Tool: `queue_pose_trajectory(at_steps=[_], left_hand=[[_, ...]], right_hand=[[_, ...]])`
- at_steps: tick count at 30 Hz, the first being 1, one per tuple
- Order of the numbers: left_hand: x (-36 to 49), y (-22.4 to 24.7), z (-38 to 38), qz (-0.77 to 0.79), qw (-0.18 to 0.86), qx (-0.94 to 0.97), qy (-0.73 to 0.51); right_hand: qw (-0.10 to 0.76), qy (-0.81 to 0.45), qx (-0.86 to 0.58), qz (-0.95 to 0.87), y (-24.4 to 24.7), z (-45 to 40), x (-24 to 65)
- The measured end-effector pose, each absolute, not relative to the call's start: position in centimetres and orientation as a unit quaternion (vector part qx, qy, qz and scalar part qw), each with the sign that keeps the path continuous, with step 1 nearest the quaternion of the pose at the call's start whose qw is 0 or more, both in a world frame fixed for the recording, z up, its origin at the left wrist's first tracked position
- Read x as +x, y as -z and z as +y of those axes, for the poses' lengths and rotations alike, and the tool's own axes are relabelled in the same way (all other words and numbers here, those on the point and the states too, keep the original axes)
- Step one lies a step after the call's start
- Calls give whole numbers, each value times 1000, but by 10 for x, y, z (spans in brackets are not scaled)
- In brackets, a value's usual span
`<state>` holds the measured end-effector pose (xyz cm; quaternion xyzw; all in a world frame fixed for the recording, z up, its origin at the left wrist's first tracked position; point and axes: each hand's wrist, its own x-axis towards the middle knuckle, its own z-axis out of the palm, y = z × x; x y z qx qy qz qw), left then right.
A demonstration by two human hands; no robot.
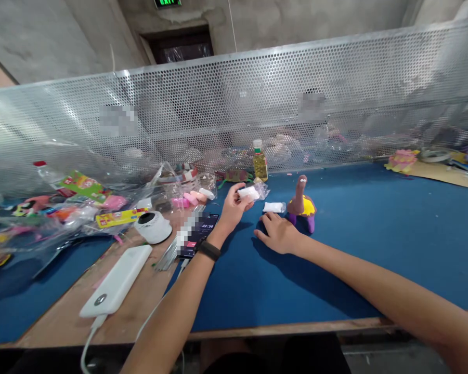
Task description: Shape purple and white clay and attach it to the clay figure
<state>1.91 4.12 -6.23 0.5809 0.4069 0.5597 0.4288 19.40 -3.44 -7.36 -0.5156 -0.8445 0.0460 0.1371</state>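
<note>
My left hand [236, 205], raised a little above the blue mat, grips a white packet [248, 194] in clear wrap between thumb and fingers. My right hand [277, 234] rests on the mat with its fingers spread and nothing in it. Just beyond its fingertips lies a second white packet [273, 207]. To the right of that packet stands a clay figure [306, 206] with a long brown neck, a yellow and brown body and purple legs.
Behind the hands, a bottle of yellow liquid [260, 165] stands near the perforated metal screen [218, 104]. Left are a phone [200, 234], a white power bank [119, 280], a white camera-like device [153, 227] and cluttered wrappers. A pink and yellow clay piece [402, 160] sits far right.
</note>
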Motion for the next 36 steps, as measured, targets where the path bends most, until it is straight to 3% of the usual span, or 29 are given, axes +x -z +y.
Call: queue_pose_trajectory(at_steps=[4,9,11,16,18,23,31,36], left_hand=[[26,65,36,391,503,564,-525],[30,72,35,481,448,605,-450],[31,74,35,521,365,668,-387],[25,73,33,571,-6,772,-280],[20,74,33,622,-71,746,-227],[6,83,42,678,-65,718,-146],[11,92,56,614,-42,756,-223],[17,92,52,615,-39,751,-235]], right_hand=[[110,-9,-489,-865,76,-39,194],[94,23,-487,-868,80,-47,189],[89,31,-487,-868,80,-49,186],[80,51,-498,-862,76,-54,184],[79,55,-503,-859,75,-56,185],[94,56,-503,-857,71,-53,184],[184,6,-506,-843,80,-27,195],[181,12,-523,-833,85,-25,198]])
